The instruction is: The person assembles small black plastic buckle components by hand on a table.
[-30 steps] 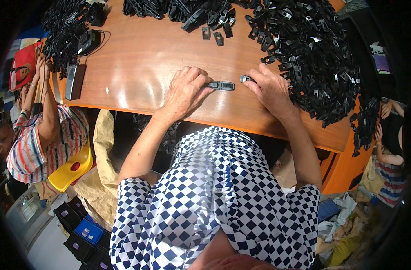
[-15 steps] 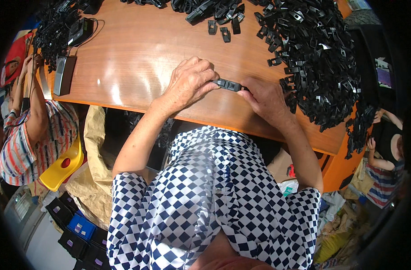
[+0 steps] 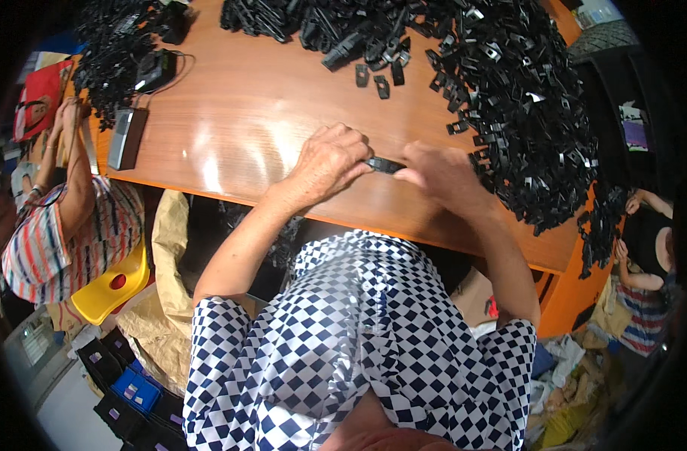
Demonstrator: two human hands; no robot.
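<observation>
Steadiness helps — my left hand [image 3: 330, 161] pinches the black part [image 3: 387, 164] level, but whether my blurred right hand [image 3: 443, 179] grips, I can't tell.

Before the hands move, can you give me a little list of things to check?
1. Left hand holding the black part: ok.
2. Right hand at the part's other end: ok.
3. Right hand's grip tight: cannot tell, the hand is blurred.
4. Part's left end in plain sight: not ok, the left hand covers it.
5. Big pile of black pieces near the right hand: ok, just to its right.
</observation>
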